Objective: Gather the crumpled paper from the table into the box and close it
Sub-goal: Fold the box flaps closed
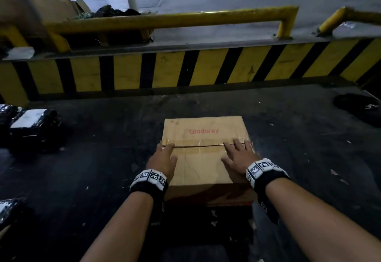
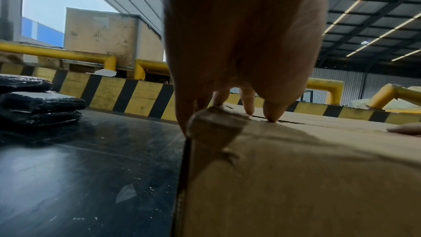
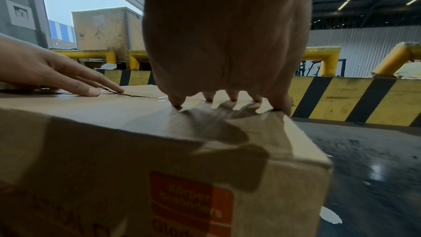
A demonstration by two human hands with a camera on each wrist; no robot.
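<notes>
Nearest to me, both of my forearms reach forward, each with a black wristband (image 1: 148, 181) carrying square black-and-white markers. My left hand (image 1: 162, 158) lies flat on the left end of the cardboard box (image 1: 203, 154), fingers straight and resting at the seam; my right hand (image 1: 239, 155) lies flat on the right end, fingers spread and pressing the flaps down. Neither hand pinches anything. The box sits in front of me on the dark table (image 1: 92, 169), its two top flaps folded shut and meeting at a narrow dark seam (image 1: 198, 146) lined with clear tape. "Glodway" is printed in red on the far flap. I see no crumpled paper on the dark surface, only small pale scraps and scuffs.

To the left lie black plastic-wrapped bundles (image 1: 31, 125), one with a white label. A dark item (image 1: 358, 107) sits at the far right edge.

Beyond the table runs a yellow-and-black striped barrier (image 1: 185, 70), topped by yellow pipe rails (image 1: 175, 19). Farther off lies grey concrete floor, a large crate (image 2: 102, 37), corrugated walls and a steel roof with strip lights.
</notes>
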